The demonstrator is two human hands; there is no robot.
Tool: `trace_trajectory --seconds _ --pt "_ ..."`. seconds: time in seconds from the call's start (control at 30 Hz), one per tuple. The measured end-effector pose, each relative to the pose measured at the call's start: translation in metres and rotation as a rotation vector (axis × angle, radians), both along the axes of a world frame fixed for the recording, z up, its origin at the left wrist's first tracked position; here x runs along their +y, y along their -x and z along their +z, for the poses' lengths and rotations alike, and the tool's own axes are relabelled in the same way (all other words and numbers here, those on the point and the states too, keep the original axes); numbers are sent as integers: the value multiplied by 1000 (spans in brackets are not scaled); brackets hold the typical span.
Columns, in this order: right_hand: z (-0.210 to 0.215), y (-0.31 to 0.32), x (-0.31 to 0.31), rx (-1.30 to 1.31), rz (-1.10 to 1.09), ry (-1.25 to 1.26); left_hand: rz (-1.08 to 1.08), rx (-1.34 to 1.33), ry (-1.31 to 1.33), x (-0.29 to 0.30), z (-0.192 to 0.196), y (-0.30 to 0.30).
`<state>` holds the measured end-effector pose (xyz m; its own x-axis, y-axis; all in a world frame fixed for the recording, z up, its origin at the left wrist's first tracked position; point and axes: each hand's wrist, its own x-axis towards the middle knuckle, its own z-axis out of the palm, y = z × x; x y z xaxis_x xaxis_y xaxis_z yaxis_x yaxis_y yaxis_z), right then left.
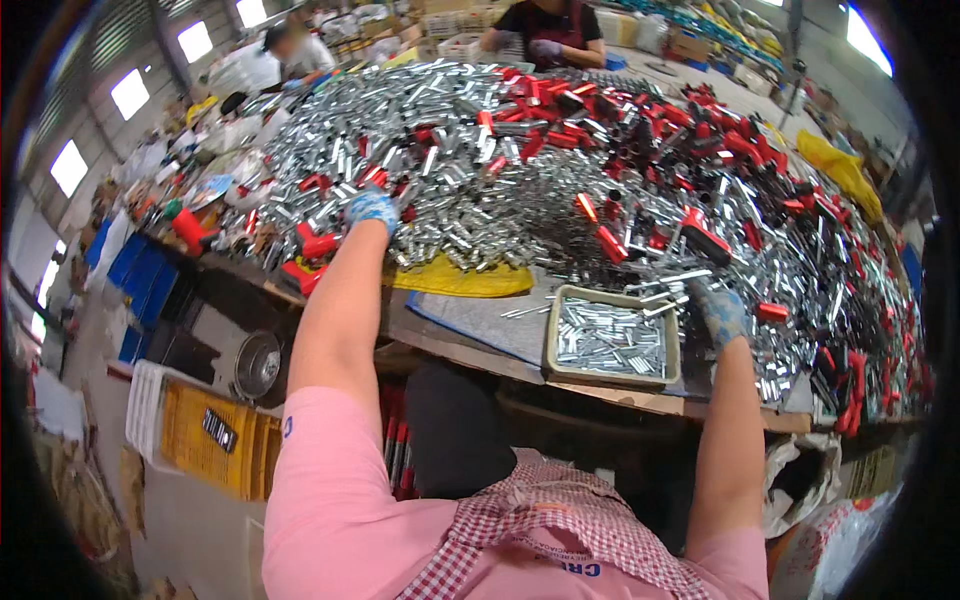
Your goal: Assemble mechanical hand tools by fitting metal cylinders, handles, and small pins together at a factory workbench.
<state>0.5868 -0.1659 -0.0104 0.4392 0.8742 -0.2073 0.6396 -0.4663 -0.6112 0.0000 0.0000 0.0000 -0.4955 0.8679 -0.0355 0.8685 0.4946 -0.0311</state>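
Note:
My left hand [372, 210], in a blue-and-white patterned glove, reaches into the heap of short silver metal tubes [465, 200]. Its fingers are curled at a red-and-silver piece [373, 177]; what they hold, if anything, is hidden. On the right, my right hand [722, 314], gloved alike with greyish fingertips, lies over the metal parts with its fingers stretched forward. Just left of it stands a pale rectangular tray [552, 350] of thin silver rods [610, 338]. A few longer rods [675, 285] lie across the tray's far right corner, near my right fingertips.
Red-handled parts [705, 238] are scattered through the heap. A yellow cloth [460, 278] lies at the table's near edge. Below left are a yellow crate [205, 440] and a metal bowl [258, 363]. Two people work across the heap, one with dark gloves [545, 48].

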Motion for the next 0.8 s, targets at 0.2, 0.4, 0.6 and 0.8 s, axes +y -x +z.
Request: trace_trajectory --seconds 0.2,0.4,0.6,0.8 --pt "-29 -42 -16 -175 222 -255 -415 63 -146 -5 -13 -27" --pt "-27 -32 -39 461 -114 -368 -249 -1683 -785 -82 -1 -97" --pt "35 46 -142 888 95 -812 -556 -1974 -609 -203 36 -194" --pt "26 96 -195 164 666 -558 -740 -1452 -272 -302 23 -289"
